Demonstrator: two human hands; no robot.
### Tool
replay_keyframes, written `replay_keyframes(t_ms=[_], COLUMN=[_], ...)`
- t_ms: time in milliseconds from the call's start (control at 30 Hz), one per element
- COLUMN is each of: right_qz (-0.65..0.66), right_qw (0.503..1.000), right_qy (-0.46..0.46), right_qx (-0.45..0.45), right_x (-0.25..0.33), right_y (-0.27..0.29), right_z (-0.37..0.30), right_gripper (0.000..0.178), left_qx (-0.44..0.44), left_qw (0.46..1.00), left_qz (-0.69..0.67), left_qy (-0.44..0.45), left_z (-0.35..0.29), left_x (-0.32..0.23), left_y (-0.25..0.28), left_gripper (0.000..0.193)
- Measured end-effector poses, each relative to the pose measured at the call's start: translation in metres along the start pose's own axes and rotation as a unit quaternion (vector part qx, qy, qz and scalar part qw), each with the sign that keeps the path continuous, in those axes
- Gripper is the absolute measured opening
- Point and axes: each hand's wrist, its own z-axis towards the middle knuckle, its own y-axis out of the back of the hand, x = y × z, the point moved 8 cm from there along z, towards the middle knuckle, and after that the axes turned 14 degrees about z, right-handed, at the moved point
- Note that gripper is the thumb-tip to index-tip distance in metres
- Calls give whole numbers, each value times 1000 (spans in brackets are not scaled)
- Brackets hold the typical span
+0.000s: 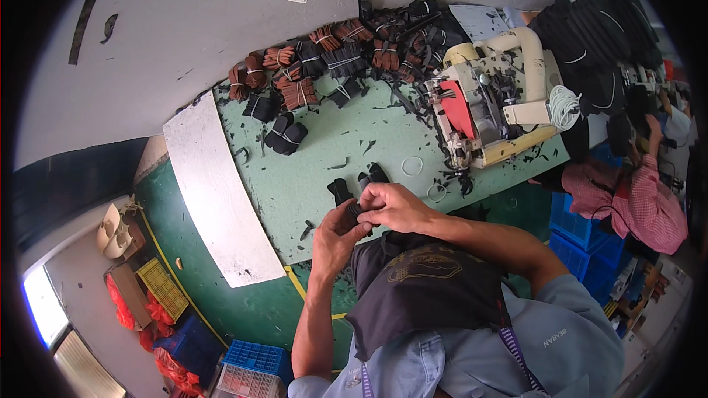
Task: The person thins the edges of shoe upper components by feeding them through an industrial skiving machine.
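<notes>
Left hand (335, 239): you gripped black strips (355, 209).
Right hand (398, 208): yours, closed on them too.
Strips: sat between your hands, near the green table's (391, 125) six o'clock edge.
Machine (479, 99): stood at your two o'clock.

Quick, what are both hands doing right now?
Left hand: partly closed, holding a small dark bundle.
Right hand: fingers curled at the same bundle; whether it grips can't be told.

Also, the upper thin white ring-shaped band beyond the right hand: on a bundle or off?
Off. The white band lies on the green tabletop, apart from the right hand, encircling no bundle.
</notes>
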Motion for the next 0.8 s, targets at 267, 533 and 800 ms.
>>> replay_keyframes(t_ms=[267, 533, 800], right_qz=[79, -192, -101], right_qw=[997, 970, 958], right_qy=[14, 149, 142], right_qx=[0, -27, -230], right_x=[-6, 3, 8], right_y=[5, 1, 63], right_z=[-1, -14, -52], right_gripper=[20, 43, 26], left_qx=[27, -5, -53], left_qw=[1000, 995, 975], left_qz=[-5, 99, -211], left_qy=[14, 13, 48], left_z=[3, 0, 4], left_x=[6, 13, 21], left_y=[0, 1, -12], left_gripper=[52, 40, 22])
